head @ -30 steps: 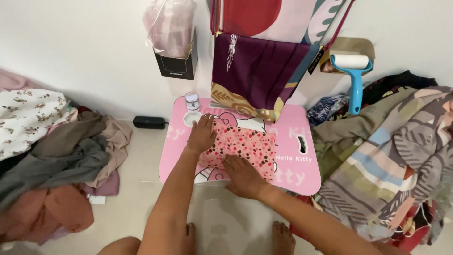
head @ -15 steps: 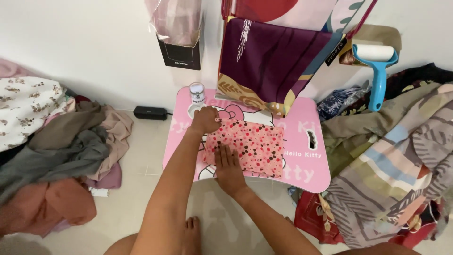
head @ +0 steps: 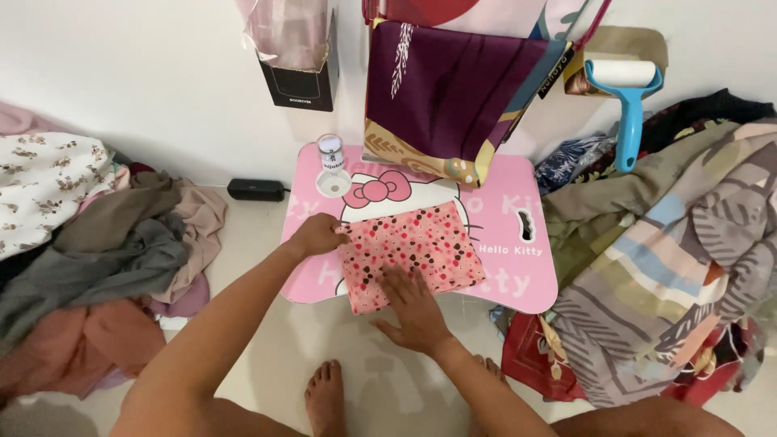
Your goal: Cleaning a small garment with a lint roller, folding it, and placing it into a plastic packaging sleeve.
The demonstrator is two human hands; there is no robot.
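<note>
A folded pink cloth with dark dots (head: 421, 247) lies on a small pink folding table (head: 518, 275). My left hand (head: 316, 236) pinches the cloth's upper left corner. The palm of my right hand (head: 414, 311) lies flat at the cloth's near edge, fingers spread over the fabric and the table's front rim. Both forearms reach in from the bottom of the view.
A small jar (head: 330, 152) stands at the table's back left. Purple fabric (head: 453, 89) hangs behind it. A blue lint roller (head: 627, 97) leans on the wall at right. Clothes piles lie at left (head: 97, 251) and right (head: 688, 251). My bare feet (head: 328, 396) are below.
The cloth went from a wider spread to a smaller folded rectangle. My right hand slid toward the near edge, and my left hand moved from the middle top to the left corner.
</note>
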